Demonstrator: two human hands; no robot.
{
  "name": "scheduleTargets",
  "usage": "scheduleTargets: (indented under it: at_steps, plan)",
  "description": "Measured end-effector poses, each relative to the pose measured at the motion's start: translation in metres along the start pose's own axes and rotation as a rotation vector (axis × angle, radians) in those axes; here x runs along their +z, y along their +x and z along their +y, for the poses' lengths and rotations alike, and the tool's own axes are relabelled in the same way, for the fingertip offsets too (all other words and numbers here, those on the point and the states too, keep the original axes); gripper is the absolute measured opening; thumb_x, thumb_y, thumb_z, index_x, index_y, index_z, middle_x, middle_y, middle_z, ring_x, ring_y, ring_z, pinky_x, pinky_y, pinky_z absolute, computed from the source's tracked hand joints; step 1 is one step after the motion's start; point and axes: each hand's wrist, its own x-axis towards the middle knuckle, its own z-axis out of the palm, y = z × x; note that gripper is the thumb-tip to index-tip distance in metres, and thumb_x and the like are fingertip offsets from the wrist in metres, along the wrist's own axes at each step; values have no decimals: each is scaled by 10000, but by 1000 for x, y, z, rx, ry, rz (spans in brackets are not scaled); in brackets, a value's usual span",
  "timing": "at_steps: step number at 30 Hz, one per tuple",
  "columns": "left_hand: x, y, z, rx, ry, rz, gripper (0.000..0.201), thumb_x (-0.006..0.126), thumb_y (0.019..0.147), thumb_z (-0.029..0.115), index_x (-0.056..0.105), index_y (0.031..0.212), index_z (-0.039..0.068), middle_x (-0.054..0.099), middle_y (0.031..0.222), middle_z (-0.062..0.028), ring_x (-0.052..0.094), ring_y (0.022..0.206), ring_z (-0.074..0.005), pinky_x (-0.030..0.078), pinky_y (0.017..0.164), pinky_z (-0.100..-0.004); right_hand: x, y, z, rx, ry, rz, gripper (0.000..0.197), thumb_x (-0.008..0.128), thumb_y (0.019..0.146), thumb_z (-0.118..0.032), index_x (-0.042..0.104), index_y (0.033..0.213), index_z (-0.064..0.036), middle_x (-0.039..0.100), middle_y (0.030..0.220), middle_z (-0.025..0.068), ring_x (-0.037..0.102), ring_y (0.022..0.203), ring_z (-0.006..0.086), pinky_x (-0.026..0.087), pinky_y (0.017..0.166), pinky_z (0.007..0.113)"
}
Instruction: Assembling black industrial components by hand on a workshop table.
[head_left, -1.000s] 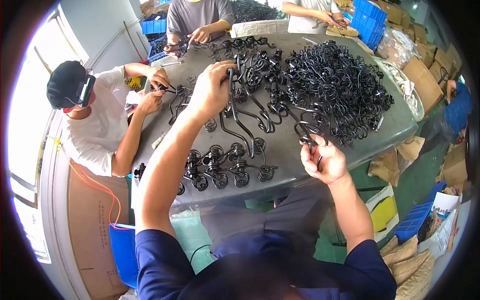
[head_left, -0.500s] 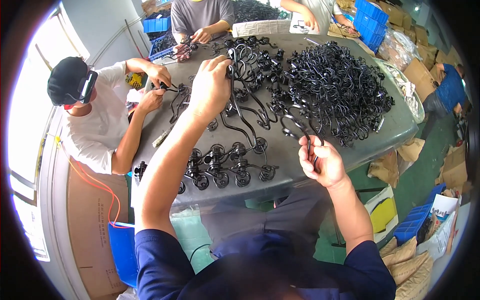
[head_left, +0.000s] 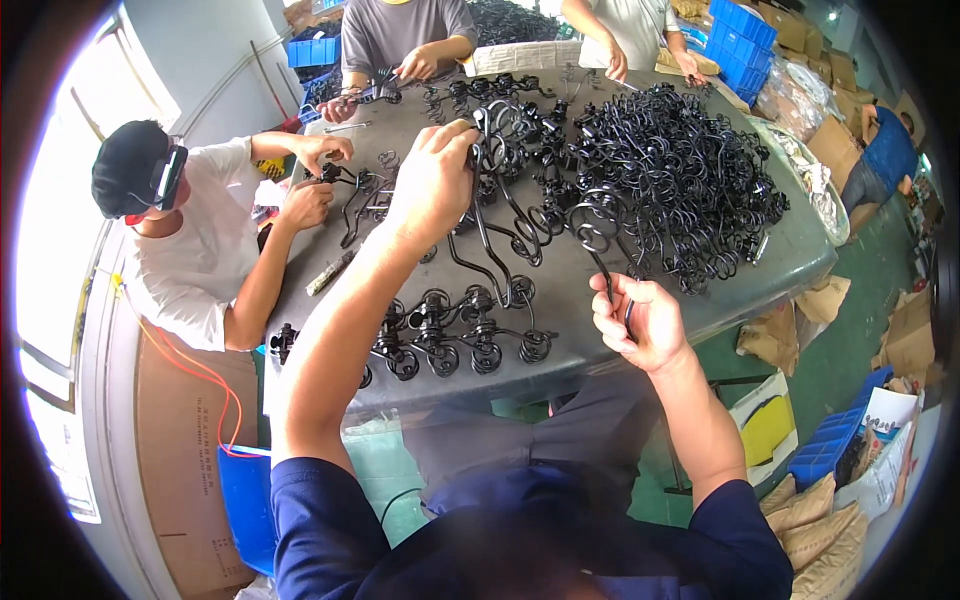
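My left hand point(head_left: 432, 190) is raised over the middle of the table, fingers closed on the upper end of a black coiled wire part point(head_left: 486, 245) whose long bent legs hang down. To the right, past the table's near edge, my right hand point(head_left: 648, 325) pinches the legs of another black coiled wire part point(head_left: 597, 228), its loops pointing up and away from me. Below my left hand, a row of black coiled wire assemblies point(head_left: 432, 318) stands on the grey table point(head_left: 570, 310). My left forearm hides part of that row.
A big tangled heap of black wire parts point(head_left: 680, 180) covers the table's right side. At the left, a person in a white shirt point(head_left: 185, 240) handles similar parts; two more people work at the far side. Blue crates point(head_left: 740, 50) stand at the far right, and a blue bin point(head_left: 245, 505) at lower left.
My left hand and its wire part have shifted slightly right. The part in my right hand has turned so its loops show rounder. The far co-workers' hands have moved.
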Motion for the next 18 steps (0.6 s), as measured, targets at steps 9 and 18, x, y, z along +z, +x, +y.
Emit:
scheduleTargets:
  at_steps: [9,18]
  plan:
    - [1,0,12,27,-148,-126,389,511,717,-89,605,1092,-44,607,1180,-178,544,1105,-364,434,982,-412,-3,5,2,24,1,-4,420,507,910,-274,521,1170,55,576,878,103,493,600,156,411,406,236]
    - [3,-1,12,58,-164,-169,383,506,710,-99,604,1075,-37,603,1187,-174,544,1115,-354,436,983,-410,-10,7,0,132,98,-116,423,484,925,-310,554,1153,39,612,918,120,501,585,152,402,407,244]
